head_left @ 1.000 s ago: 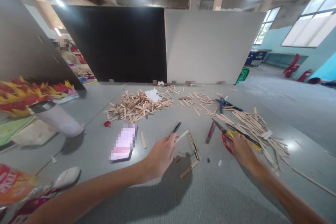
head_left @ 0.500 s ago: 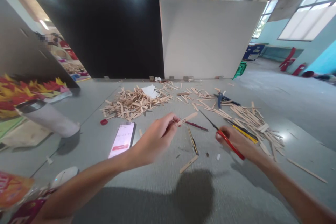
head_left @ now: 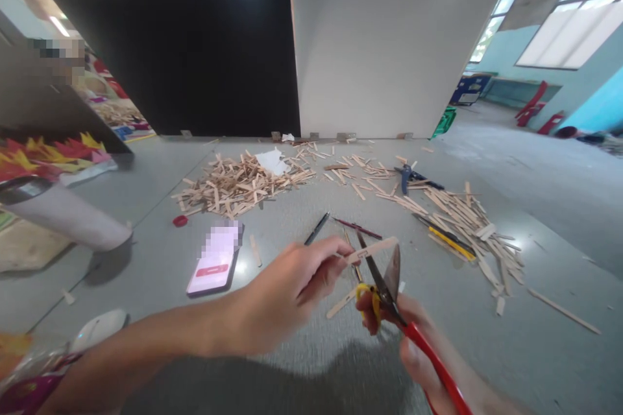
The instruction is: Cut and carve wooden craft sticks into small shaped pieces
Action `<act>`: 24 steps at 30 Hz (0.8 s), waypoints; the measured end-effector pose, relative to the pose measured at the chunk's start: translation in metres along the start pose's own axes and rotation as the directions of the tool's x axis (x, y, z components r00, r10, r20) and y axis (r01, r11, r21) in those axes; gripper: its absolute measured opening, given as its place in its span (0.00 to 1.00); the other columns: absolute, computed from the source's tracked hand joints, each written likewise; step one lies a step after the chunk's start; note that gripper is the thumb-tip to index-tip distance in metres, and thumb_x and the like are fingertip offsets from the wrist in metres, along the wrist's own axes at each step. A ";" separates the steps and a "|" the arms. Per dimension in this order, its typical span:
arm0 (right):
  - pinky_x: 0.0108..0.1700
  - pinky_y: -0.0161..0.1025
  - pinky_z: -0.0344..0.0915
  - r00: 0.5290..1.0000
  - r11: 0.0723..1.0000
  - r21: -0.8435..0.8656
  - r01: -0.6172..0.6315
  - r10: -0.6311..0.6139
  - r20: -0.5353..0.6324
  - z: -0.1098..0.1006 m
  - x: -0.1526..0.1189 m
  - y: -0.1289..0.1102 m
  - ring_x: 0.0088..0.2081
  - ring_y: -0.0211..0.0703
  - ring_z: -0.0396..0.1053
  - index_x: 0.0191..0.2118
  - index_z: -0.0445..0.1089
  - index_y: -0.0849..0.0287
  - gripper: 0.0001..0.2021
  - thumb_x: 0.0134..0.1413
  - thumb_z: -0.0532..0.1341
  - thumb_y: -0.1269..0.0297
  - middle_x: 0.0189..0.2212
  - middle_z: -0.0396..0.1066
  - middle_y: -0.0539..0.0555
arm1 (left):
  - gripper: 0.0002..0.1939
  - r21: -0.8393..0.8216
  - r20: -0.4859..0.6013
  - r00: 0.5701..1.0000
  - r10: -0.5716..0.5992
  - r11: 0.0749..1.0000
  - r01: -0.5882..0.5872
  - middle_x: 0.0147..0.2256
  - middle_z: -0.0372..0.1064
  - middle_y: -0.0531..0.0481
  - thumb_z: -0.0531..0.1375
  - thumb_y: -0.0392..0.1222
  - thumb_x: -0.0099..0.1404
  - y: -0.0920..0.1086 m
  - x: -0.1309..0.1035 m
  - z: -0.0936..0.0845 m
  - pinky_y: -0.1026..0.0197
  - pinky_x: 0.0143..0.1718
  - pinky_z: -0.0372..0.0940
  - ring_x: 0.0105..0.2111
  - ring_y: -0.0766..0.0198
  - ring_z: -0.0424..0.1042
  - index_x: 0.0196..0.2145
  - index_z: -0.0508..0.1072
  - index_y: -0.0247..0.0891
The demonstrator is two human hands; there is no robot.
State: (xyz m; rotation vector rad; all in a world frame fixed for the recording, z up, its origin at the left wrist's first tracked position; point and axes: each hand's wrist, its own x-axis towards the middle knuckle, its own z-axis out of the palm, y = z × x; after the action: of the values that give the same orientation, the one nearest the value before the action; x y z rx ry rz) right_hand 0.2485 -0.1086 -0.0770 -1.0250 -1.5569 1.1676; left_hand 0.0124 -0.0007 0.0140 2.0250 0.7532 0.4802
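My left hand (head_left: pixel 285 288) pinches a flat wooden craft stick (head_left: pixel 382 248) by one end, with a small drawn outline on the wood near my fingertips. My right hand (head_left: pixel 413 343) grips a pair of scissors (head_left: pixel 431 360) with red and yellow handles. Their blades are spread, one on each side of the stick. Beneath the hands lie another craft stick (head_left: pixel 341 305) and a slim pen-like tool, both partly covered. A dark pen (head_left: pixel 317 228) and a maroon pen (head_left: pixel 357 227) rest just beyond my left hand.
A heap of craft sticks (head_left: pixel 238 188) lies at the back left, with more sticks (head_left: pixel 462 214) at the right. Near those are dark blue pliers (head_left: pixel 406 178) and a yellow cutter (head_left: pixel 450 243). A phone (head_left: pixel 217 262) lies left; upright panels (head_left: pixel 379 58) border the table's far side.
My right hand has brought the scissors left and nearer, and their blades have opened around the stick. My left hand has shifted slightly right and down with the stick; the view has turned a little.
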 end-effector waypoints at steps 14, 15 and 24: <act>0.54 0.53 0.76 0.999 0.994 -0.100 0.051 -0.050 0.014 0.003 -0.013 0.008 0.50 0.57 0.77 0.63 0.71 0.53 0.25 0.72 0.60 0.43 0.48 0.76 0.63 | 0.14 -0.051 0.156 0.987 0.023 0.999 -0.015 0.33 0.72 0.54 0.49 0.43 0.83 -0.001 0.000 0.009 0.66 0.32 0.61 0.30 0.67 0.67 0.43 0.73 0.40; 0.54 0.52 0.76 0.999 0.993 -0.119 0.028 -0.030 -0.013 0.002 -0.010 0.005 0.49 0.56 0.77 0.62 0.71 0.53 0.24 0.72 0.59 0.42 0.49 0.77 0.63 | 0.13 -0.020 0.133 0.991 0.018 1.000 -0.015 0.30 0.68 0.56 0.50 0.43 0.82 -0.002 0.001 0.009 0.66 0.30 0.58 0.28 0.68 0.64 0.42 0.72 0.40; 0.40 0.47 0.71 0.852 0.250 -0.817 -0.520 0.222 -0.475 -0.090 0.066 0.011 0.41 0.63 0.79 0.36 0.72 0.57 0.13 0.62 0.65 0.51 0.38 0.80 0.67 | 0.14 0.132 -0.100 0.988 -0.121 0.982 0.134 0.21 0.56 0.60 0.48 0.43 0.76 -0.014 0.023 -0.006 0.64 0.21 0.48 0.19 0.67 0.53 0.33 0.67 0.41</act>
State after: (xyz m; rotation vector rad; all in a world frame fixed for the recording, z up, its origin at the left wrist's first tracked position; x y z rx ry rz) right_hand 0.3203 -0.0234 -0.0636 -2.3561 -1.7829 0.1964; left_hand 0.0218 0.0243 0.0060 2.0772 0.9898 0.4601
